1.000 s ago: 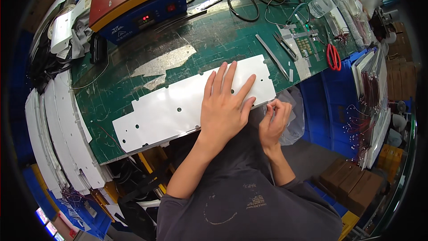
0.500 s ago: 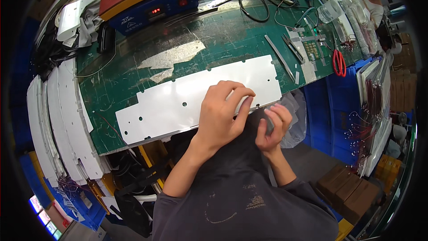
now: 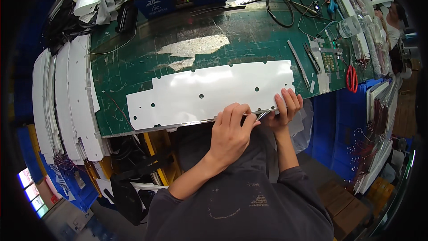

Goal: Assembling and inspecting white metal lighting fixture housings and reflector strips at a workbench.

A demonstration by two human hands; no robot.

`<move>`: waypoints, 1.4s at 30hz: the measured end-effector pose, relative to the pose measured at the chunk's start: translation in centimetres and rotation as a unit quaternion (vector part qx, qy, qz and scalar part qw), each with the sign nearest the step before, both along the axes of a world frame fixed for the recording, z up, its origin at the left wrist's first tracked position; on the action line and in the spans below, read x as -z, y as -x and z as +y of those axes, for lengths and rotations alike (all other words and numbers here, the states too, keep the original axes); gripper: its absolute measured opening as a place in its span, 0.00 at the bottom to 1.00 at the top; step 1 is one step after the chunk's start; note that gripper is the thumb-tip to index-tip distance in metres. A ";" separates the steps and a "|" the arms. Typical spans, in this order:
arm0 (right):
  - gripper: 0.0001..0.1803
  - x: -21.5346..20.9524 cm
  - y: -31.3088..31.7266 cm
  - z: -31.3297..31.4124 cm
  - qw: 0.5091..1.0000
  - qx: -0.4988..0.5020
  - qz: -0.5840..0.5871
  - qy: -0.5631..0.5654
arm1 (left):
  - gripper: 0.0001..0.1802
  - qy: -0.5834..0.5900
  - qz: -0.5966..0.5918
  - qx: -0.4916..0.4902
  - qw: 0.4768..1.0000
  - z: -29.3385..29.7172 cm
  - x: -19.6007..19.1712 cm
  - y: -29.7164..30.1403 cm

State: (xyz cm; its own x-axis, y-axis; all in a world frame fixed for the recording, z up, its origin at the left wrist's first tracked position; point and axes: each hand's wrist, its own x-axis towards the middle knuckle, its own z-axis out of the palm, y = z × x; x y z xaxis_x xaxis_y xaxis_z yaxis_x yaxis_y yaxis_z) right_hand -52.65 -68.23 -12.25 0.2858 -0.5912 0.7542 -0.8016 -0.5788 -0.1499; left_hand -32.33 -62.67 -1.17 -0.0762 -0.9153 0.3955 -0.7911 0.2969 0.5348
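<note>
A long white sheet [image 3: 227,85] with small dark holes and notched edges lies flat along the front of the green table. At its front edge, right of the middle, my left hand [image 3: 232,131] is closed, thumb and forefinger pinched together. A thin shiny strip [image 3: 264,115] shows at these fingertips; whether it is part of the sheet I cannot tell. My right hand [image 3: 285,109] grips the sheet's front right corner, its fingers on top and the thumb mostly hidden.
Metal tweezers [image 3: 313,58], a flat metal strip [image 3: 298,64] and red-handled scissors [image 3: 351,79] lie to the right. A blue heating unit [image 3: 183,2] with a lit display stands at the back. Stacked white panels [image 3: 67,102] are at the left, blue bins [image 3: 332,120] at the right.
Both hands have come down to the sheet's front edge. My right hand, formerly off the sheet, now grips its corner. The view has shifted, so the table appears farther right.
</note>
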 end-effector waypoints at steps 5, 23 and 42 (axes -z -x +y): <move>0.24 0.4 0.1 -0.1 1.000 0.017 -0.014 0.015 | 0.10 -0.062 0.015 -0.142 0.988 5.4 -1.0 -7.1; 0.18 -7.7 -6.8 2.6 0.987 -0.015 -0.116 -0.112 | 0.29 -0.135 0.089 -0.137 0.977 8.9 -3.9 -13.3; 0.23 -7.7 -12.0 2.7 0.970 -0.123 -0.018 -0.209 | 0.10 -0.035 -0.095 -0.254 0.962 7.7 -3.8 -15.6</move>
